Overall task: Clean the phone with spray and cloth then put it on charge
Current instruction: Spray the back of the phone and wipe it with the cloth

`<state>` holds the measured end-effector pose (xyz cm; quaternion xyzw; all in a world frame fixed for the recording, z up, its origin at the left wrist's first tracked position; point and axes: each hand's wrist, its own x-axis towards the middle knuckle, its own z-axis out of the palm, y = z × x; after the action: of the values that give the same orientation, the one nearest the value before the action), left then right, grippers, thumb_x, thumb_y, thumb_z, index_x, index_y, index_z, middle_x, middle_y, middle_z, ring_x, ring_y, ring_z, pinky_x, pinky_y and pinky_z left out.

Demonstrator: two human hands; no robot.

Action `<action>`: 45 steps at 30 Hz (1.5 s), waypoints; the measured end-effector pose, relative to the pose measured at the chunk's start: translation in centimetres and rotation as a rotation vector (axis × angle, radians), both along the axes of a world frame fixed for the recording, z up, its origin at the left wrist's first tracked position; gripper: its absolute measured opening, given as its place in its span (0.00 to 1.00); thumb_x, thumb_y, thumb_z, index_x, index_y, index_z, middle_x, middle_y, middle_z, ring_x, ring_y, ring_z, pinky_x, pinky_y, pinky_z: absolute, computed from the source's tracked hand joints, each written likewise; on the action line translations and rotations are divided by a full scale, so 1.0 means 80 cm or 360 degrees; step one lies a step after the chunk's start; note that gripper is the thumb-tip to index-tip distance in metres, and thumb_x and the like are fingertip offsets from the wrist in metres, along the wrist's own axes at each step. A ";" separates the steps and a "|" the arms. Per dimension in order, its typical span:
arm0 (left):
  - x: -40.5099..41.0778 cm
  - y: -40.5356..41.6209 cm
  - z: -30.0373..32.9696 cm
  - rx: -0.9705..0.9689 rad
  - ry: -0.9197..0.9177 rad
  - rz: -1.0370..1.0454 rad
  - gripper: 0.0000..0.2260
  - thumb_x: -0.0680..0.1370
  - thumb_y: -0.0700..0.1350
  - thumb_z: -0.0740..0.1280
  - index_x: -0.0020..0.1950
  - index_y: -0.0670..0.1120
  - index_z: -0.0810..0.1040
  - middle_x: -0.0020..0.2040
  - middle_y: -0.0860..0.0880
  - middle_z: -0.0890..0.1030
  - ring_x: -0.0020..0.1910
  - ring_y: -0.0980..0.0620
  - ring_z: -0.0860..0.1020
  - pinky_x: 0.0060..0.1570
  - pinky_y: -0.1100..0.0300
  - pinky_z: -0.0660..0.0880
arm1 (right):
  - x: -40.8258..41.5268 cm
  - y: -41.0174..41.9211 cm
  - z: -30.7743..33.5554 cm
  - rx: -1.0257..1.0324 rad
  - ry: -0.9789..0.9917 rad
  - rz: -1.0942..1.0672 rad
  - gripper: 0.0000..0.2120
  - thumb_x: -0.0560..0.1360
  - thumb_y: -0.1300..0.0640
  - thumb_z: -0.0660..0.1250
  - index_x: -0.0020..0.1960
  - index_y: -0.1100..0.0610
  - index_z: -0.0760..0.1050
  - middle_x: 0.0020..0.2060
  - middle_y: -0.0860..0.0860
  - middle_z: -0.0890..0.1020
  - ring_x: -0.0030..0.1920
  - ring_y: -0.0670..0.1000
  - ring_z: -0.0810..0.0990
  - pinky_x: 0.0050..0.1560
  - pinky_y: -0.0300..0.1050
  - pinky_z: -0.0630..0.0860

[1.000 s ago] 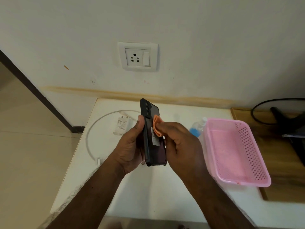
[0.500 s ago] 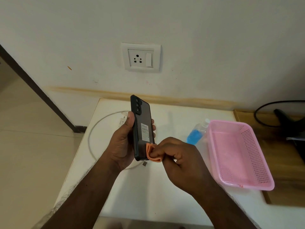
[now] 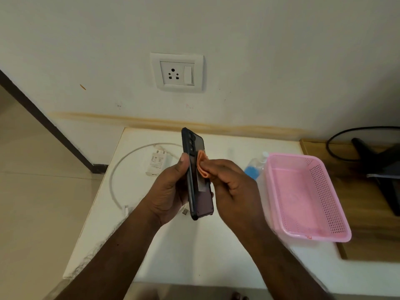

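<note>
A white desk stands against a pale wall, and above it both hands work at a dark phone. The left hand grips the phone upright by its edges, thumb on the near edge, with the camera end up and the back turned to the right. The right hand pinches a small orange cloth in curled fingers and presses it against the upper back of the phone. On the desk behind the left hand lies a white charger, with its white cable curving in a loop toward the desk's left edge. A spray bottle with blue liquid stands just beside the far left corner of a pink basket on the right side of the desk. On the wall above sits a white socket with a switch, and a yellowish stain runs along the wall just above the desk's back edge. To the right, a wooden surface adjoins the desk and carries a black stand and a black cord. To the left is beige tiled floor with a dark skirting.
</note>
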<state>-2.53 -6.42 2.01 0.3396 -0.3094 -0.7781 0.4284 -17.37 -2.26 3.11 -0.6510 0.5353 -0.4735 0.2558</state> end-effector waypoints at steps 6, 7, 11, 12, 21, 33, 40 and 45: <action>0.011 -0.008 0.003 -0.0046 -0.0083 0.0186 0.32 0.59 0.67 0.79 0.55 0.48 0.86 0.54 0.44 0.85 0.53 0.47 0.84 0.52 0.53 0.82 | 0.008 0.016 -0.005 0.0124 0.0067 -0.0055 0.15 0.76 0.68 0.66 0.56 0.52 0.82 0.48 0.43 0.83 0.51 0.43 0.81 0.52 0.35 0.78; 0.012 -0.009 0.003 -0.0075 -0.0120 0.0201 0.32 0.58 0.69 0.78 0.54 0.49 0.87 0.53 0.45 0.85 0.52 0.48 0.84 0.52 0.53 0.82 | 0.012 0.019 -0.004 0.0194 0.0066 -0.0093 0.15 0.77 0.67 0.66 0.55 0.50 0.82 0.48 0.43 0.83 0.51 0.42 0.80 0.52 0.34 0.78; 0.013 -0.009 0.006 -0.0133 -0.0309 0.0286 0.21 0.68 0.67 0.71 0.50 0.53 0.87 0.48 0.47 0.86 0.48 0.48 0.83 0.46 0.54 0.82 | 0.024 0.026 0.001 0.0530 0.0031 -0.0212 0.11 0.79 0.59 0.66 0.55 0.45 0.80 0.49 0.40 0.83 0.50 0.40 0.80 0.56 0.34 0.77; 0.013 -0.010 0.005 -0.0141 -0.0339 0.0316 0.18 0.72 0.65 0.67 0.49 0.54 0.87 0.47 0.48 0.86 0.48 0.47 0.83 0.45 0.55 0.82 | 0.026 0.026 0.003 0.0591 0.0026 -0.0236 0.10 0.79 0.57 0.66 0.56 0.45 0.81 0.49 0.40 0.83 0.50 0.40 0.80 0.56 0.33 0.76; 0.009 -0.009 0.001 -0.0361 -0.0605 0.0484 0.26 0.68 0.64 0.69 0.53 0.45 0.83 0.49 0.41 0.80 0.49 0.47 0.79 0.39 0.58 0.80 | 0.024 0.024 0.016 0.1021 -0.0365 -0.0243 0.09 0.77 0.58 0.69 0.45 0.44 0.83 0.37 0.40 0.85 0.41 0.41 0.83 0.41 0.28 0.77; -0.001 -0.006 -0.015 -0.0495 -0.0877 0.0481 0.21 0.67 0.66 0.72 0.53 0.56 0.82 0.45 0.57 0.85 0.47 0.57 0.84 0.39 0.60 0.82 | -0.003 0.024 0.054 0.1470 -0.0961 -0.0169 0.06 0.77 0.69 0.64 0.49 0.63 0.79 0.48 0.60 0.84 0.46 0.57 0.84 0.53 0.53 0.81; -0.020 0.003 -0.019 -0.0437 -0.1847 0.0518 0.29 0.57 0.81 0.66 0.41 0.58 0.75 0.37 0.61 0.81 0.36 0.62 0.80 0.33 0.62 0.74 | -0.036 0.021 0.077 0.0398 -0.0602 -0.0533 0.16 0.74 0.64 0.67 0.45 0.43 0.85 0.42 0.45 0.86 0.46 0.51 0.84 0.47 0.53 0.82; -0.040 0.019 -0.031 -0.0404 -0.2253 0.0205 0.36 0.55 0.81 0.63 0.46 0.53 0.74 0.41 0.54 0.80 0.37 0.55 0.81 0.35 0.55 0.80 | -0.059 0.020 0.072 0.0060 -0.0508 -0.0911 0.12 0.76 0.59 0.69 0.43 0.41 0.83 0.37 0.43 0.85 0.39 0.49 0.84 0.35 0.40 0.81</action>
<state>-5.74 -4.87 -0.49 0.7274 -0.5803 -0.3027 0.2063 -22.11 -0.66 8.90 -0.3869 0.6585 -0.6121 0.2050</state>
